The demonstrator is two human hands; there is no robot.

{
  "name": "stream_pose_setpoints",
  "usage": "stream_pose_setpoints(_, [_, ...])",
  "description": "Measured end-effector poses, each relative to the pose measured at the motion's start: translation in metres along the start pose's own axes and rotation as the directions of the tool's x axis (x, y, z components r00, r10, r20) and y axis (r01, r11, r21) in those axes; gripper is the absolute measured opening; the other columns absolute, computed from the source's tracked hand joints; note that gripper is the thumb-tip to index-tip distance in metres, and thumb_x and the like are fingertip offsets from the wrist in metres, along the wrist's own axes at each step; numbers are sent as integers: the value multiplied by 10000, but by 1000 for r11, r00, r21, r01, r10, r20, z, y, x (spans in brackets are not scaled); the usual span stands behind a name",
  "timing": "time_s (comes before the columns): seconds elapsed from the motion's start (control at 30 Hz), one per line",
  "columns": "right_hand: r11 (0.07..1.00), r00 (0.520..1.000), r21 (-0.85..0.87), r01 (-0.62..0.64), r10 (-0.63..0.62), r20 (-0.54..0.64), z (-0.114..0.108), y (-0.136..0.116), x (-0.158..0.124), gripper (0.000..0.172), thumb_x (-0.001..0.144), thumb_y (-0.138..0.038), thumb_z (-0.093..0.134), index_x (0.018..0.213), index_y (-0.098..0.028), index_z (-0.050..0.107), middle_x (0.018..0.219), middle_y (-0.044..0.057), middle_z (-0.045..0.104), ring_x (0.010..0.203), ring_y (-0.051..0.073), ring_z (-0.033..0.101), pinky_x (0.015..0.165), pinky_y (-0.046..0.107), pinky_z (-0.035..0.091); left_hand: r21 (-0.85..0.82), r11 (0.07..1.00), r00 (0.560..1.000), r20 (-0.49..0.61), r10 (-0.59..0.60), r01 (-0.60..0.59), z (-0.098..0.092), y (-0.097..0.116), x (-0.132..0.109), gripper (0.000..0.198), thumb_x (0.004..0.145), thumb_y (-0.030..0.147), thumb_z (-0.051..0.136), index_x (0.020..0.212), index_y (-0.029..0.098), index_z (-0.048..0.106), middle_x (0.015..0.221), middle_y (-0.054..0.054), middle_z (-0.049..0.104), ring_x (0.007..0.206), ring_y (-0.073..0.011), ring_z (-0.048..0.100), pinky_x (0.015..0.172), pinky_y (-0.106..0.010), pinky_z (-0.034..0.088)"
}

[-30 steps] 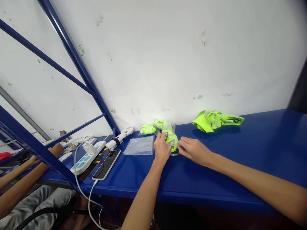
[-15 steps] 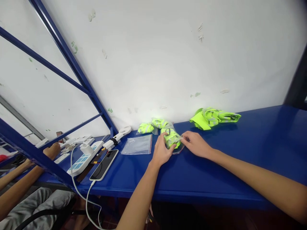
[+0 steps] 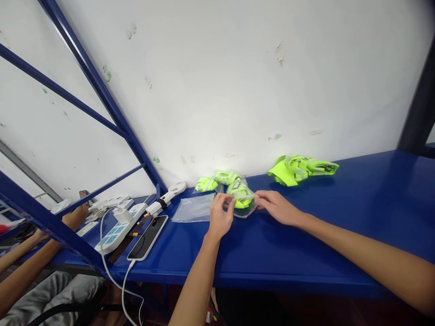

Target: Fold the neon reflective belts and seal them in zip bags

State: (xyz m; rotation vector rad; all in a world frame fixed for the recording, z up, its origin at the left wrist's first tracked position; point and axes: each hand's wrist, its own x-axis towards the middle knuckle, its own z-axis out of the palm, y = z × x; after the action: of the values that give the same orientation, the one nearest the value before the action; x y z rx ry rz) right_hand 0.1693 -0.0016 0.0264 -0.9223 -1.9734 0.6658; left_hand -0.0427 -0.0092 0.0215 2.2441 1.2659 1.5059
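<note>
Left hand (image 3: 220,217) shifted leftward, neon bundle (image 3: 241,203) less covered | clear bag (image 3: 249,212) pinched by right hand (image 3: 277,207) | left grip cannot be told

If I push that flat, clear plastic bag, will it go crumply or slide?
The flat, clear plastic bag would probably crumple, since its film looks thin and wrinkled. It's likely very light, lying so flat. It might slide too, because the blue table looks smooth and shiny.

Both grips (image 3: 220,215) (image 3: 277,207) — fingers (image 3: 266,194) bent (arms (image 3: 356,244) forward)
</note>
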Motion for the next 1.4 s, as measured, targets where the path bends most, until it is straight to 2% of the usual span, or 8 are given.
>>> stream_pose_setpoints(0.23, [993,991,3,120,-120,-53,3,6,-3,117,909,-238,447,971,-203,539,1265,125,502,984,212,614,833,389,535,-68,996,997,46,61,-58,-7,2,-6,305,856,173,528,1142,208,626,1039,-74,594,914,-162,599,780,-300,546])
stream_pose_setpoints(0.4, [969,969,-19,245,-246,-23,-1,0,-5,617,817,-147,543,1369,-251,289,1291,122,485,1014,215,625,875,407,539,-45,999,1000,-3,17,-17,-9,2,-5,221,883,185,500,1043,196,653,1011,-66,628,949,-175,602,813,-302,515])
stream_pose_setpoints(0.67, [784,889,-422,455,-425,170,-9,0,-2,737,718,-337,765,1388,-302,458,1433,131,435,1321,352,398,1047,547,377,-47,999,999,-37,7,-8,-1,9,-6,258,944,278,444,1059,195,659,1031,-76,661,974,-183,614,867,-326,497])
stream_pose_setpoints(0.8, [849,915,-368,378,-404,9,-4,1,0,371,936,-276,502,1300,-297,569,1308,93,585,1211,270,531,1017,472,436,-186,983,987,-155,-42,13,0,8,-8,338,923,410,466,1110,166,607,1043,-102,638,972,-202,623,778,-300,541])
stream_pose_setpoints(0.97, [971,934,-137,197,-228,-276,-3,-1,1,346,976,-329,396,1205,-232,637,1163,67,691,1052,247,637,914,389,502,-131,991,962,-273,-18,-19,-4,6,-9,462,929,494,381,1204,160,543,1213,-134,578,1136,-250,569,918,-364,496])
stream_pose_setpoints(1.13, [987,947,-143,72,-113,-300,-1,-5,-1,382,986,-398,343,1068,-194,654,794,35,704,672,202,621,616,294,462,-214,971,994,13,-104,104,-11,10,-1,500,934,474,408,1332,180,475,1182,-112,626,1069,-237,605,897,-351,485])
stream_pose_setpoints(1.27, [982,963,-164,93,-130,-235,7,-9,-3,343,989,-353,321,985,-197,626,754,27,672,626,190,597,599,284,424,-147,960,906,389,-167,240,-22,21,15,414,933,480,418,1160,201,623,1010,-45,684,930,-206,623,793,-297,476])
stream_pose_setpoints(1.4, [978,970,-197,63,-106,-219,16,-13,-6,264,967,-314,357,919,-208,595,708,18,653,596,188,593,585,283,415,-5,977,882,431,-189,211,-22,34,29,441,901,540,432,900,165,664,804,-15,655,721,-166,576,620,-253,420])
